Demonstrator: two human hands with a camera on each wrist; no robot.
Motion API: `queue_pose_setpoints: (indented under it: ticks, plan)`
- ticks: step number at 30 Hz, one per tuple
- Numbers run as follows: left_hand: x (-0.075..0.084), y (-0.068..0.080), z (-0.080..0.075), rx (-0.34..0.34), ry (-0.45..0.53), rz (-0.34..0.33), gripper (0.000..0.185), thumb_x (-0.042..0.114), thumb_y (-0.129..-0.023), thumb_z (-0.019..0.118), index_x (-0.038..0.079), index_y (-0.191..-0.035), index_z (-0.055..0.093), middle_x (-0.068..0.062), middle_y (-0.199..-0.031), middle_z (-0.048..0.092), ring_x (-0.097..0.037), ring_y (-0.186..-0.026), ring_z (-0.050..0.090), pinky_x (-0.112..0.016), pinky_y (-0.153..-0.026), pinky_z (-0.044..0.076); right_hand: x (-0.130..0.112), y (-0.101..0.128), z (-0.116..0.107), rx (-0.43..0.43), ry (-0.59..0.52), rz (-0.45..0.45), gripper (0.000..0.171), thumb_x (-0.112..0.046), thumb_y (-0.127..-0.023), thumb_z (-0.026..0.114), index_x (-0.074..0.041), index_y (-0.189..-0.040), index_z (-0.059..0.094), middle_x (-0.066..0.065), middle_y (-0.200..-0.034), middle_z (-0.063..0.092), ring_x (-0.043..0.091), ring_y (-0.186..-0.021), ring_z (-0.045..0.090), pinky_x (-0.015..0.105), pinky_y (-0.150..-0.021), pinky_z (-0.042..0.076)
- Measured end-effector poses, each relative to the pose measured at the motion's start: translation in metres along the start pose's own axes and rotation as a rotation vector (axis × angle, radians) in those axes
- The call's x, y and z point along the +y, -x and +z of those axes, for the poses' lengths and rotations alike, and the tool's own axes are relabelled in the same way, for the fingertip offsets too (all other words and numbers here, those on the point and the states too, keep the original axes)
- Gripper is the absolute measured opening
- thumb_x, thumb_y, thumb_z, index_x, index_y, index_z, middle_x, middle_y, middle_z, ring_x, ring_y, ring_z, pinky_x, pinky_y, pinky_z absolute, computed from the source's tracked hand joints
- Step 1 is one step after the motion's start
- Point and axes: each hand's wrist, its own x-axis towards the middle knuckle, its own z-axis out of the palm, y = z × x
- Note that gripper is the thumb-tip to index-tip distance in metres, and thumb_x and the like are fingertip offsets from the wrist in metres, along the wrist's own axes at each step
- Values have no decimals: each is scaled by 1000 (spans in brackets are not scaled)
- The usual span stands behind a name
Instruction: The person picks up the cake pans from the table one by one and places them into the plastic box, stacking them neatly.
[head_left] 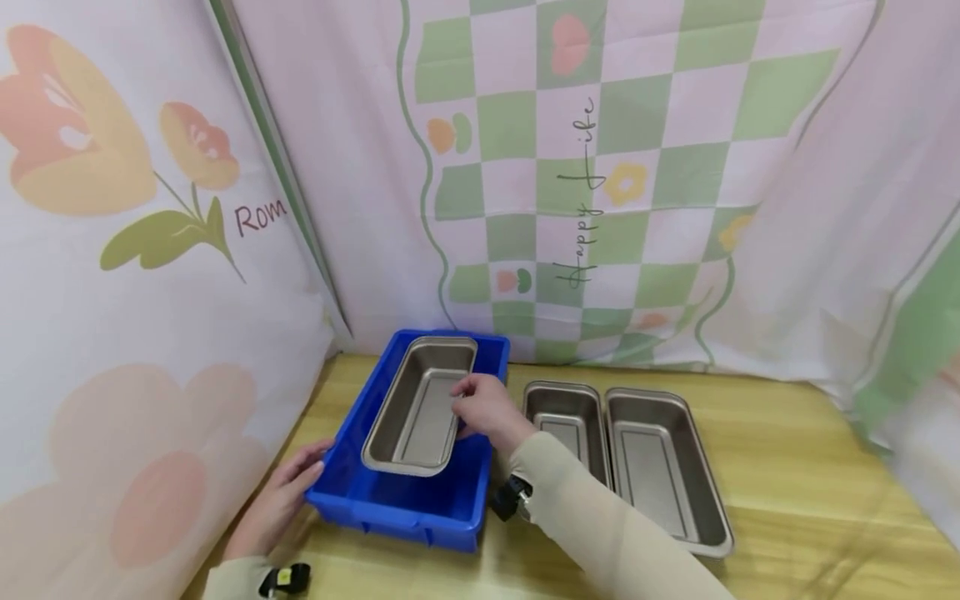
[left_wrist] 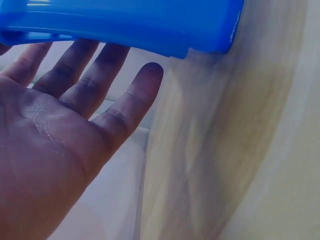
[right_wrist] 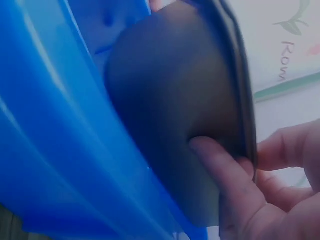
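My right hand (head_left: pixel 487 410) pinches the right-hand rim of a metal loaf pan (head_left: pixel 429 427), with thumb and fingers on either side of it. In the right wrist view, a finger presses on the outer wall of the pan (right_wrist: pixel 165 95). The pan sits tilted within the outline of a blue plastic bin (head_left: pixel 401 523). At the bin's near left corner, my left hand (head_left: pixel 273 507) rests its fingers against the rim. Those fingers look nearly straight in the left wrist view, their tips partly hidden by the blue bin (left_wrist: pixel 115 30).
Two more loaf pans stand side by side on the wooden table (head_left: pixel 810 492) right of the bin: a nearer-in pan (head_left: pixel 564 433) and an outer pan (head_left: pixel 660 475). My right forearm crosses in front of them. Printed curtains (head_left: pixel 360 183) hang behind and at the left.
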Motion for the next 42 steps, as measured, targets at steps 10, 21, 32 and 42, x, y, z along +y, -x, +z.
queue_pose_setpoints:
  ticks: [10,21,32,42]
  plan:
    - [0,-2,0,-64,1,34,42,13,-98,41,-6,-134,32,-18,-131,42,-14,-112,49,-27,-88,43,7,-5,8,-30,176,47,24,9,-71,47,5,-93,53,15,-86,51,31,-63,61,35,-47,52]
    - [2,1,1,1,-38,-26,41,16,-97,44,-1,-134,36,-17,-134,40,-12,-112,49,-26,-88,43,16,-7,11,-46,272,82,22,10,-71,45,-2,-90,45,17,-79,50,27,-49,58,34,-45,51]
    - [3,0,5,3,-28,-34,43,15,-97,44,-1,-135,35,-14,-132,42,-12,-111,49,-27,-87,43,-6,12,-10,-102,491,45,38,-13,-76,60,-4,-110,45,18,-92,54,24,-54,63,31,-53,51]
    - [0,5,7,-5,-45,5,43,13,-98,41,-4,-136,33,-7,-128,46,-13,-110,50,-27,-86,44,-1,34,-54,-74,417,-44,31,-20,-82,59,-9,-109,48,17,-103,50,23,-55,60,33,-50,51]
